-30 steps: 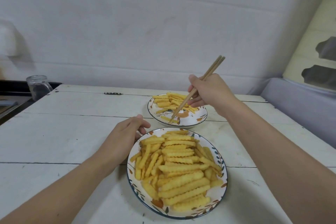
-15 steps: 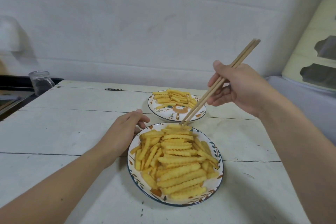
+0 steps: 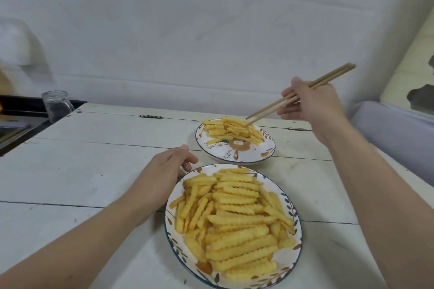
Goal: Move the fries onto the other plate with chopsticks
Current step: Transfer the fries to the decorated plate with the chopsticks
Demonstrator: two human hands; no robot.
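Yellow fries [image 3: 237,220]; leaf-patterned plates [image 3: 291,204] (blue-rimmed); white table [image 3: 94,164].

- No text, label, brand or number can be read anywhere.
- The plates carry only leaf patterns, perhaps blurred, no letters.
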